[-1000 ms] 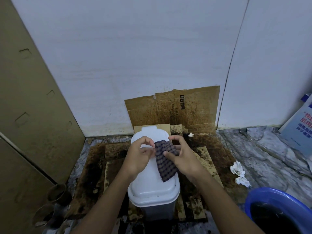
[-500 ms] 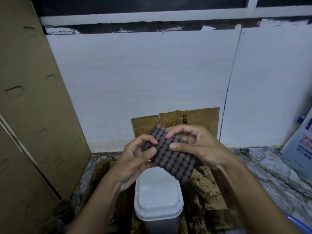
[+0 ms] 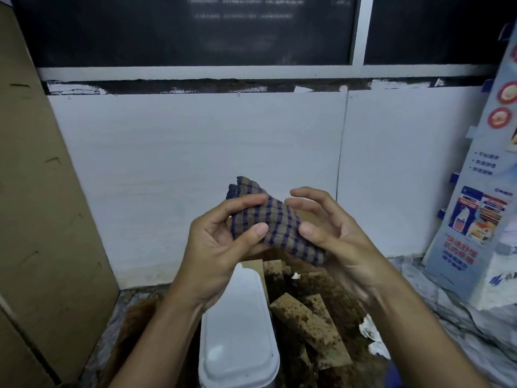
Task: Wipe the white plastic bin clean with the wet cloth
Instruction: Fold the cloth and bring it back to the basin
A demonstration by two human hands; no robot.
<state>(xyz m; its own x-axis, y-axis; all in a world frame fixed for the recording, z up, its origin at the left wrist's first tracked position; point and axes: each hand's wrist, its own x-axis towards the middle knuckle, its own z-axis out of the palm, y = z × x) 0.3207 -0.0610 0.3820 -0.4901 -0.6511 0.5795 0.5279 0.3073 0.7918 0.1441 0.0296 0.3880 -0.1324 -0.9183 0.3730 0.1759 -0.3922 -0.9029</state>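
Two hands are being used on the checked cloth (image 3: 274, 222) in mid frame: pinched by the left hand (image 3: 215, 247), gripped by the right hand (image 3: 335, 242). The white bin (image 3: 237, 331) is being seen straight below, bottom middle, long side running up-frame, nearer the left hand.
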